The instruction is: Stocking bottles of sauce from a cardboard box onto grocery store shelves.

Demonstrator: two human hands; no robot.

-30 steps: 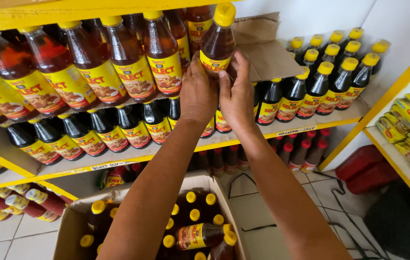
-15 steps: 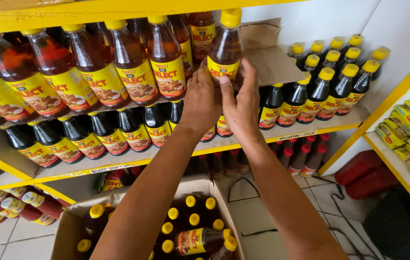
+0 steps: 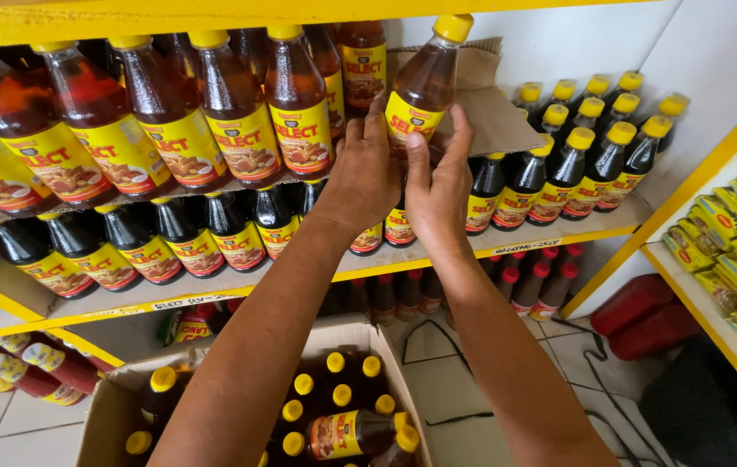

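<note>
Both of my hands hold one amber sauce bottle [image 3: 424,82] with a yellow cap and yellow label, raised against the upper tier of the shelf. My left hand [image 3: 366,173] wraps its lower left side; my right hand [image 3: 439,186] grips its lower right side. The bottle sits at the right end of a row of like amber bottles [image 3: 234,104] standing on a cardboard sheet [image 3: 494,112]. Dark sauce bottles [image 3: 576,164] fill the shelf level below.
An open cardboard box [image 3: 113,415] with several yellow-capped bottles stands on the tiled floor under my arms. A yellow shelf edge [image 3: 558,238] runs across. Yellow packets [image 3: 731,242] line a side shelf at right. Red containers [image 3: 645,311] and a black cable [image 3: 597,363] lie on the floor.
The bottle has moved up and right toward the end of the amber row, with both hands still on it. The view has shifted slightly closer.
</note>
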